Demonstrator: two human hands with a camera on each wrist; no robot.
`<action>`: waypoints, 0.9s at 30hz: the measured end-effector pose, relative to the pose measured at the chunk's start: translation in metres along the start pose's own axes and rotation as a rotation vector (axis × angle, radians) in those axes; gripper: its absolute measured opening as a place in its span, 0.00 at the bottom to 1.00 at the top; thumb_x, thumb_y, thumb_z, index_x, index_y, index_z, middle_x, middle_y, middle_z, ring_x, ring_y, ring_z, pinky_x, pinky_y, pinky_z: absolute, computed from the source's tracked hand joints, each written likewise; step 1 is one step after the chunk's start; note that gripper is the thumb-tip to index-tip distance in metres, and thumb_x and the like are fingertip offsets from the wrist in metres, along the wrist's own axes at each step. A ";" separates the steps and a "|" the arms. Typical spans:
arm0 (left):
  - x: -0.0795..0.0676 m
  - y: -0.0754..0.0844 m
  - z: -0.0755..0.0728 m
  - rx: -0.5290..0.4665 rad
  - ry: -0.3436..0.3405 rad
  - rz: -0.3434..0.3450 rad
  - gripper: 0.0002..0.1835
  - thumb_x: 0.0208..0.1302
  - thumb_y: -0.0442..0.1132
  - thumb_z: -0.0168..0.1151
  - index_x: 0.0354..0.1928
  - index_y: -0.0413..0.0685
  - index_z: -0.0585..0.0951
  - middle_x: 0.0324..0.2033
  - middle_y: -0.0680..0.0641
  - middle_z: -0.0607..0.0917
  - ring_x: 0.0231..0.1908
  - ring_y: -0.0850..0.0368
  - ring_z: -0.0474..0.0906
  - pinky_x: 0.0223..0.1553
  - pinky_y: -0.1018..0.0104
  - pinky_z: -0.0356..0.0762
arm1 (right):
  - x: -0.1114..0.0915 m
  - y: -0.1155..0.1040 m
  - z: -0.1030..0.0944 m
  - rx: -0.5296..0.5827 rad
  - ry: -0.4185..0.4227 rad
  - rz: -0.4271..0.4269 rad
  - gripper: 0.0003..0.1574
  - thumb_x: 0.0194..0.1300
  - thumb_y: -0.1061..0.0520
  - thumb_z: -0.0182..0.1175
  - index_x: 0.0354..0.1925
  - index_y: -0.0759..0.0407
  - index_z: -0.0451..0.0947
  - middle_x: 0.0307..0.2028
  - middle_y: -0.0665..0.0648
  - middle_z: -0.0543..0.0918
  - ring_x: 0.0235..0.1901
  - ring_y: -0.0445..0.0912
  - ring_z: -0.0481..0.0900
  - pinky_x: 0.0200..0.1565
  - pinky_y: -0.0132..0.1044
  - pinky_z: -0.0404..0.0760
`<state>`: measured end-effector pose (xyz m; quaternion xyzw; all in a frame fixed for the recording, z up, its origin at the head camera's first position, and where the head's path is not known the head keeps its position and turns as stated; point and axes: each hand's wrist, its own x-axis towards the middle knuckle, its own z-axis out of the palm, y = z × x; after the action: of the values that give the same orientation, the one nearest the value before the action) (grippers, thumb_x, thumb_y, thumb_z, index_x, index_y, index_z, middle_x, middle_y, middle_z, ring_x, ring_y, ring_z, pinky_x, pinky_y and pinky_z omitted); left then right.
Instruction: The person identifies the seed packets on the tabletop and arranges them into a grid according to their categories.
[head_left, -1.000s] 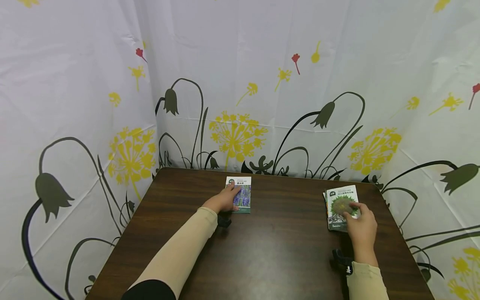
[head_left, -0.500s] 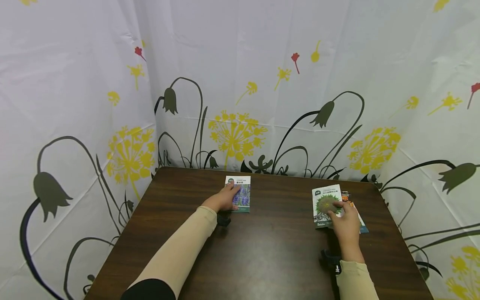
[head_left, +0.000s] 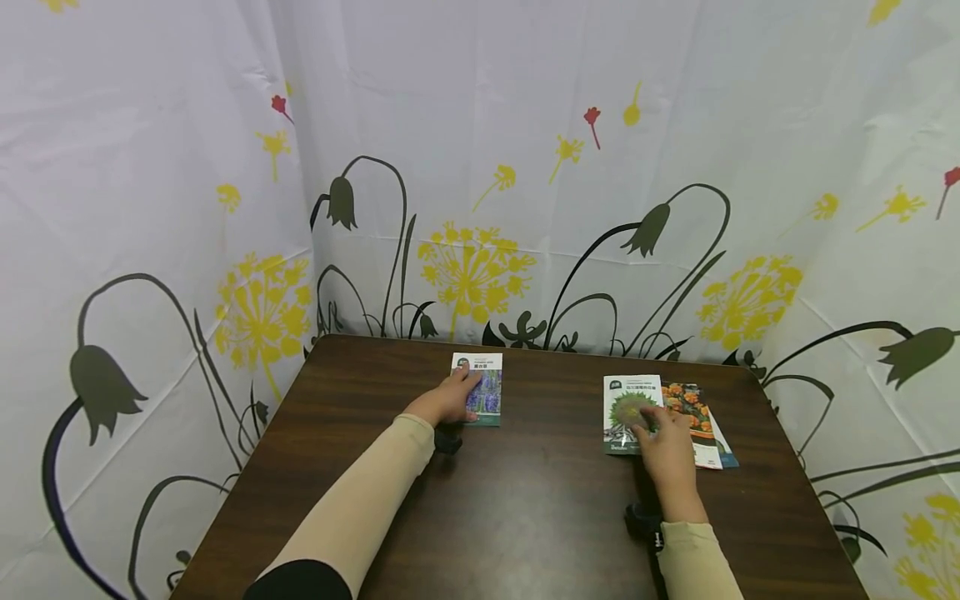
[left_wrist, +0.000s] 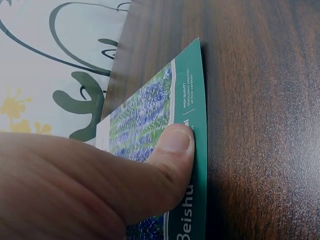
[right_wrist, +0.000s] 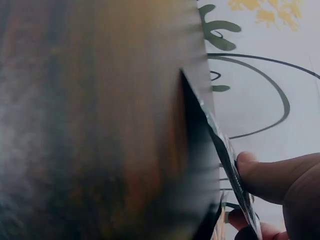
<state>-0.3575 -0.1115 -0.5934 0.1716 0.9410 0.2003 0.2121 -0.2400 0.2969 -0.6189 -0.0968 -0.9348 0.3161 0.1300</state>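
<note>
- Dark table point(head_left: 540, 500): ran beneath both hands.
- Right hand point(head_left: 666, 450): thumb and fingers pinched the spiky-green packet point(head_left: 618, 435) near its right edge.
- Left hand point(head_left: 444, 401): well apart; extended fingers rested on purple-flower packet point(head_left: 491, 385).
- Spiky-green packet: left of right hand, the nearer; long axis pointed away from person.

Under the fingers of the left hand point(head_left: 442, 402), a first packet point(head_left: 490, 396), lying on the table point(head_left: 525, 508). Well to the right of those fingers, a second packet point(head_left: 621, 410), in the fingers of the right hand point(head_left: 670, 446). Just right of these fingertips, a third packet point(head_left: 688, 408). A bit farther right, a fourth packet point(head_left: 725, 450), poking out from under the third packet. Past all the fingers, behind the table, a hanging cloth point(head_left: 465, 100).
</note>
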 end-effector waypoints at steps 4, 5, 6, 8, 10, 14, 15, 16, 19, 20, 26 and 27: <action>-0.001 -0.001 0.000 -0.004 0.000 -0.002 0.52 0.72 0.44 0.76 0.89 0.51 0.55 0.89 0.36 0.43 0.88 0.33 0.43 0.85 0.39 0.54 | -0.003 0.000 0.003 -0.022 -0.072 0.030 0.32 0.75 0.51 0.72 0.70 0.61 0.79 0.56 0.77 0.71 0.44 0.70 0.78 0.45 0.65 0.78; -0.001 -0.001 0.000 -0.006 0.000 -0.002 0.52 0.72 0.44 0.76 0.89 0.51 0.55 0.89 0.36 0.42 0.88 0.33 0.43 0.85 0.38 0.54 | -0.003 0.000 0.004 -0.023 -0.086 0.033 0.33 0.74 0.50 0.72 0.70 0.61 0.78 0.56 0.77 0.71 0.45 0.69 0.77 0.46 0.65 0.78; -0.002 0.000 0.000 -0.008 0.001 -0.002 0.52 0.72 0.44 0.76 0.89 0.51 0.55 0.89 0.36 0.43 0.88 0.33 0.43 0.85 0.38 0.54 | -0.004 0.000 0.005 -0.022 -0.097 0.034 0.34 0.74 0.49 0.73 0.71 0.61 0.78 0.57 0.77 0.70 0.46 0.68 0.76 0.47 0.65 0.78; -0.002 0.000 0.000 -0.009 0.000 0.000 0.52 0.72 0.44 0.76 0.89 0.51 0.55 0.89 0.36 0.42 0.88 0.33 0.44 0.85 0.38 0.55 | -0.004 0.000 0.007 -0.026 -0.099 0.031 0.36 0.72 0.49 0.74 0.71 0.62 0.78 0.57 0.77 0.69 0.48 0.69 0.76 0.49 0.66 0.78; -0.002 0.000 0.000 -0.011 0.002 0.001 0.53 0.72 0.44 0.76 0.89 0.51 0.55 0.89 0.36 0.43 0.87 0.33 0.44 0.85 0.38 0.55 | -0.004 0.000 0.008 -0.025 -0.081 0.025 0.37 0.70 0.49 0.76 0.70 0.62 0.78 0.58 0.78 0.69 0.52 0.71 0.75 0.52 0.68 0.77; -0.002 0.000 0.000 -0.010 0.006 -0.002 0.53 0.71 0.44 0.76 0.89 0.51 0.55 0.89 0.36 0.43 0.87 0.33 0.44 0.85 0.39 0.54 | -0.004 -0.003 0.011 -0.017 -0.032 0.009 0.37 0.68 0.51 0.78 0.69 0.63 0.79 0.57 0.79 0.70 0.56 0.74 0.73 0.55 0.70 0.76; -0.001 -0.001 0.000 -0.009 0.008 -0.003 0.53 0.71 0.44 0.76 0.89 0.51 0.55 0.89 0.36 0.43 0.87 0.33 0.44 0.85 0.39 0.54 | -0.004 -0.003 0.012 -0.014 -0.026 0.006 0.37 0.67 0.52 0.78 0.69 0.63 0.79 0.57 0.79 0.70 0.57 0.74 0.73 0.55 0.70 0.76; -0.001 -0.001 0.000 -0.009 0.010 -0.004 0.53 0.71 0.44 0.76 0.89 0.51 0.55 0.89 0.36 0.43 0.87 0.33 0.45 0.85 0.39 0.54 | -0.004 -0.004 0.013 -0.017 -0.021 0.005 0.37 0.67 0.52 0.78 0.69 0.63 0.79 0.57 0.79 0.70 0.57 0.74 0.73 0.54 0.70 0.76; 0.000 -0.002 0.001 -0.012 0.011 -0.002 0.53 0.71 0.44 0.76 0.89 0.51 0.55 0.89 0.36 0.43 0.87 0.33 0.44 0.85 0.40 0.54 | -0.004 -0.006 0.015 -0.033 -0.012 0.000 0.37 0.67 0.52 0.78 0.69 0.62 0.80 0.57 0.78 0.70 0.56 0.74 0.73 0.53 0.69 0.77; 0.001 -0.002 0.001 -0.013 0.010 -0.002 0.53 0.71 0.44 0.76 0.89 0.51 0.55 0.89 0.37 0.43 0.88 0.34 0.44 0.85 0.40 0.54 | -0.004 -0.007 0.016 -0.038 -0.009 -0.001 0.37 0.67 0.52 0.78 0.69 0.62 0.80 0.56 0.78 0.70 0.56 0.73 0.73 0.52 0.69 0.77; 0.001 -0.002 0.001 -0.009 0.012 -0.001 0.53 0.71 0.45 0.76 0.89 0.51 0.55 0.89 0.37 0.43 0.88 0.34 0.44 0.85 0.40 0.54 | -0.003 -0.013 0.021 -0.055 -0.003 -0.016 0.36 0.67 0.51 0.78 0.67 0.62 0.81 0.54 0.78 0.69 0.55 0.74 0.72 0.50 0.68 0.76; 0.001 -0.002 0.001 -0.009 0.014 0.001 0.53 0.71 0.45 0.76 0.89 0.51 0.55 0.89 0.37 0.43 0.88 0.34 0.44 0.85 0.40 0.54 | -0.003 -0.013 0.021 -0.056 -0.004 -0.016 0.36 0.67 0.51 0.78 0.67 0.62 0.81 0.54 0.78 0.69 0.55 0.74 0.72 0.50 0.68 0.75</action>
<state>-0.3583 -0.1125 -0.5953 0.1697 0.9414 0.2059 0.2063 -0.2451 0.2740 -0.6277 -0.0924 -0.9442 0.2891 0.1280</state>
